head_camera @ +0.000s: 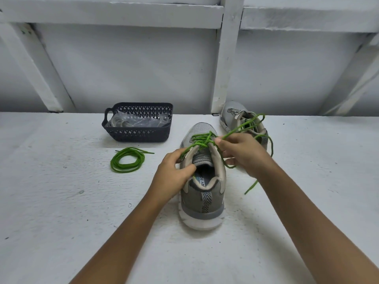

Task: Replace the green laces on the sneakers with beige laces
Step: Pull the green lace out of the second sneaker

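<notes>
Here the left hand (174, 171) grips the collar of the near sneaker (202, 195), fingers curled. The right hand (241, 154) pinches its green lace (205, 140).

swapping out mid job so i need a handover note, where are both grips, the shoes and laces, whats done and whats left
Left grip holds the near sneaker by its collar, steadying it on the table.
Right grip pinches the green lace, which is threaded across that sneaker's eyelets, loose lengths trailing right.
Far sneaker sits behind by the wall; green strands cross it, so I cannot tell if it is laced.
Done: one coiled green lace lies loose on the table, left.
Left: pull this lace out, then thread beige laces; a clear bag sits in the dark basket, contents unclear.
</notes>
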